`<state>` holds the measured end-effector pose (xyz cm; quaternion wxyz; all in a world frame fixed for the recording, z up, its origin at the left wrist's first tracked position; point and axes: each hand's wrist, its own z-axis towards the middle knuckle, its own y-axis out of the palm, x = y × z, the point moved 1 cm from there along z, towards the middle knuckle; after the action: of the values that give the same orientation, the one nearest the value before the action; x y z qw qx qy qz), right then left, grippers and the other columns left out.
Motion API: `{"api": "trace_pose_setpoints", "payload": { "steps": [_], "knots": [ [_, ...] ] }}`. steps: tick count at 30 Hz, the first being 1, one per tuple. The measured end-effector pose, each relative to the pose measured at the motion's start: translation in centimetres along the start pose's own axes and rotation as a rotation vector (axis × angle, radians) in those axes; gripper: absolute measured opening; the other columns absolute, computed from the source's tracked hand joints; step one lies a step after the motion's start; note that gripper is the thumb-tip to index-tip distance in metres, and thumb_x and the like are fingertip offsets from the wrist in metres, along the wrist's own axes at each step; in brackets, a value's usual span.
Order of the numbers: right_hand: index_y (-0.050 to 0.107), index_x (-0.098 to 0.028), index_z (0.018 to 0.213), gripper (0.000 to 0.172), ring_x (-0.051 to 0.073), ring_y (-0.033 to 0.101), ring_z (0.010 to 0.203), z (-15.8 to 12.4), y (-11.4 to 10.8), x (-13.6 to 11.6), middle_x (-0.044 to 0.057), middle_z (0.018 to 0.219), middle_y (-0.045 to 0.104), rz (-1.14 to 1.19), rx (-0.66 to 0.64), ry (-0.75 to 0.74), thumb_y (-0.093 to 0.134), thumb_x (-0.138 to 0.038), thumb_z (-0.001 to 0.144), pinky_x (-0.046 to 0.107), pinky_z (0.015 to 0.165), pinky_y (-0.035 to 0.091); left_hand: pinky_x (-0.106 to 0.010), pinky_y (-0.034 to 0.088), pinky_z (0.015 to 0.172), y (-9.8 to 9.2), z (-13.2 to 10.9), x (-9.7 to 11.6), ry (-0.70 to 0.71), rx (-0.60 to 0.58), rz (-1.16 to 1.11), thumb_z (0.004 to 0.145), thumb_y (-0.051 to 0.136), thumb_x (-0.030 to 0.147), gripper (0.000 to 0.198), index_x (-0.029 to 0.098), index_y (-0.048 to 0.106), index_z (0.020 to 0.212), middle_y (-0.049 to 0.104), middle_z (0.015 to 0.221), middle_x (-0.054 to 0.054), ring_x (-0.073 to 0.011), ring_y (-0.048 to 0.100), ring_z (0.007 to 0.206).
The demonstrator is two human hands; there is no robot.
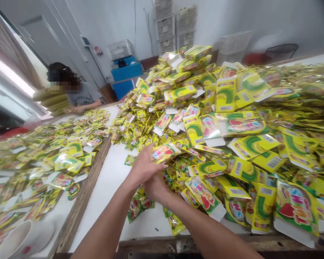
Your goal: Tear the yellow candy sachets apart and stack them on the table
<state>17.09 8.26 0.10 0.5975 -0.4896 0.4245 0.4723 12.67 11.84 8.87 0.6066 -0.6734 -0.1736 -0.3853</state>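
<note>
My left hand (143,166) reaches over the white table (110,187) to the edge of a huge heap of yellow-green packets (232,118). Its fingers and thumb close round one yellow packet (165,151) with red and pink print. My right hand (157,187) lies just beneath and behind the left one, touching it. Its fingers are hidden by the left hand and the packets. Several small loose sachets (137,205) lie on the table under both wrists.
A second spread of packets (56,162) covers the left table, past a wooden strip (82,198). A person (79,95) sits at its far end. A white bowl (17,239) stands at lower left. Blue crates (126,71) and plastic drawers (164,27) line the back wall.
</note>
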Motion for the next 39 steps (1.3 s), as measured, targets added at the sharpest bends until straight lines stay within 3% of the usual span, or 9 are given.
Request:
{"api": "trace_pose_setpoints", "payload": {
  "steps": [6,11,14,20,24,27,30,34,39],
  "knots": [
    [0.059,-0.022,0.072,0.009,0.018,0.055,0.06,0.2,-1.9,-1.1,0.002,0.063,0.061,-0.372,-0.123,0.03,0.051,-0.018,0.076,0.026,0.055,0.035,-0.037,0.04,0.092,-5.0,-2.8,-7.5,-0.002,0.287,0.04,0.058,0.072,0.026,0.06,0.019,0.052,0.115,0.055,0.11,-0.008,-0.0246,0.053,0.105],
    [0.049,-0.021,0.07,0.014,0.013,0.042,0.048,1.4,-3.5,-1.3,-0.003,0.054,0.047,-0.199,0.148,0.088,0.049,-0.032,0.079,0.024,0.046,0.029,-0.038,0.042,0.09,-5.1,-6.8,-11.6,0.013,0.307,0.136,0.064,0.066,0.02,0.053,0.023,0.051,0.115,0.053,0.112,-0.007,-0.0245,0.052,0.105],
    [0.048,-0.02,0.073,0.022,0.014,0.047,0.058,1.9,-3.5,-1.2,-0.001,0.061,0.05,0.042,0.21,0.063,0.054,-0.041,0.076,0.023,0.051,0.036,-0.037,0.043,0.09,-4.1,-8.2,-11.9,0.012,0.267,0.039,0.067,0.065,0.023,0.055,0.025,0.049,0.12,0.052,0.113,-0.006,-0.0236,0.052,0.105],
    [0.05,-0.019,0.072,0.025,0.014,0.053,0.064,2.0,-2.7,-0.6,-0.001,0.067,0.056,0.179,-0.04,0.094,0.062,-0.04,0.068,0.026,0.06,0.043,-0.036,0.044,0.091,-2.4,-9.1,-12.0,-0.045,0.282,-0.164,0.062,0.074,0.035,0.061,0.024,0.053,0.118,0.052,0.112,-0.006,-0.0241,0.053,0.107],
    [0.054,-0.018,0.076,0.024,0.016,0.057,0.07,1.8,-2.7,-0.8,0.001,0.069,0.059,0.226,-0.11,0.109,0.064,-0.039,0.067,0.028,0.064,0.046,-0.033,0.049,0.083,-2.2,-9.5,-12.6,-0.209,0.207,-0.561,0.061,0.076,0.036,0.053,0.019,0.062,0.109,0.062,0.107,-0.007,-0.0235,0.06,0.098],
    [0.051,-0.019,0.074,0.024,0.016,0.055,0.069,1.7,-2.7,-1.1,0.0,0.067,0.056,0.183,-0.057,0.09,0.062,-0.039,0.069,0.028,0.063,0.045,-0.031,0.053,0.073,-2.0,-9.6,-12.7,-0.36,0.194,-0.877,0.064,0.075,0.033,0.043,0.015,0.066,0.102,0.071,0.093,-0.008,-0.0204,0.065,0.08],
    [0.048,-0.02,0.071,0.024,0.014,0.049,0.063,1.4,-2.5,-0.8,-0.001,0.063,0.049,0.076,0.02,0.059,0.059,-0.041,0.071,0.026,0.058,0.042,-0.029,0.054,0.068,-1.6,-9.2,-12.4,-0.415,0.297,-1.022,0.057,0.08,0.025,0.044,0.014,0.068,0.097,0.073,0.085,-0.006,-0.0187,0.067,0.073],
    [0.052,-0.019,0.07,0.028,0.014,0.048,0.062,1.3,-1.9,0.1,-0.001,0.065,0.05,0.094,-0.027,0.063,0.063,-0.044,0.069,0.026,0.06,0.042,-0.027,0.055,0.061,-1.3,-8.7,-12.0,-0.453,0.433,-1.135,0.052,0.082,0.023,0.043,0.015,0.07,0.092,0.073,0.072,-0.003,-0.0181,0.068,0.065],
    [0.049,-0.019,0.067,0.037,0.013,0.047,0.061,1.7,-2.2,0.7,-0.002,0.063,0.048,0.276,0.055,0.154,0.071,-0.048,0.059,0.027,0.06,0.044,-0.024,0.055,0.06,-1.4,-8.5,-11.9,-0.494,0.377,-1.224,0.05,0.083,0.017,0.039,0.013,0.071,0.087,0.074,0.074,-0.006,-0.0172,0.068,0.064]
  ]
}}
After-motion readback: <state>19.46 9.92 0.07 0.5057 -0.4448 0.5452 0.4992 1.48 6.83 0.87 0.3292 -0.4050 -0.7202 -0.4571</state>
